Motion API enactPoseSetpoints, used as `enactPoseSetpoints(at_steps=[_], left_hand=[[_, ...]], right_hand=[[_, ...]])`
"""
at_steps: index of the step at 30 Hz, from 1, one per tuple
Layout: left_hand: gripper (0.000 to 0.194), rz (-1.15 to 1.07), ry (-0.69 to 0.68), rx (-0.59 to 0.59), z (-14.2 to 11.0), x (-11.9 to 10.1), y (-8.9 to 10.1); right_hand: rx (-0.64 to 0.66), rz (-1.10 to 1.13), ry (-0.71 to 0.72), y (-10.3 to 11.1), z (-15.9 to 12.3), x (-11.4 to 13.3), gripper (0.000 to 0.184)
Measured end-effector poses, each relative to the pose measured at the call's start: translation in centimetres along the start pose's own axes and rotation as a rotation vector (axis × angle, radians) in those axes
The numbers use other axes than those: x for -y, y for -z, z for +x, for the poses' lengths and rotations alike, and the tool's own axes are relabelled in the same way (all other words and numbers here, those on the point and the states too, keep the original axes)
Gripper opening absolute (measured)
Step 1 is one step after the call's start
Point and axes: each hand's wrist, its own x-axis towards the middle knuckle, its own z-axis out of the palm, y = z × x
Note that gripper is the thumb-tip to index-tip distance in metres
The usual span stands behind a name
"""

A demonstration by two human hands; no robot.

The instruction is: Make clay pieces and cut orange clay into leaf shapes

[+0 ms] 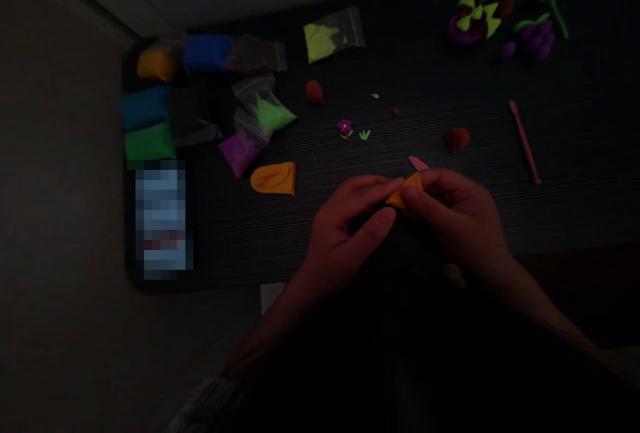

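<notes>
Between my two hands is a small orange-yellow piece of modelling clay (pixel 397 198), pinched to a flat, pointed shape. My right hand (pixel 457 216) grips it with the thumb pressed on its face. My left hand (pixel 347 223) is closed in from the other side, fingertips against the clay's left edge and the thumb just below. Just beyond my right fingers lies a pink pointed tool (pixel 418 162), partly hidden by them. A brownish-red clay lump (pixel 457 140) rests above my right hand. A larger orange clay slab (pixel 274 178) lies to the left of my left hand.
A small purple clay flower (pixel 345 126) and green sprout (pixel 365 134) lie mid-table. Bags of coloured clay, including a yellow bag (pixel 323 41), line the left and back. Finished-looking clay figures, such as purple grapes (pixel 537 40), stand back right, near a pink stick tool (pixel 526 143).
</notes>
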Motion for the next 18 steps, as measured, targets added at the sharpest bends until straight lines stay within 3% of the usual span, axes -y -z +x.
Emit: enactPoseSetpoints(at_steps=[18], left_hand=[[0.038,0.082,-0.103,0.036,-0.02,0.20,-0.28]], right_hand=[[0.022,-0.016,0.022,-0.06,0.05,-0.16,0.006]])
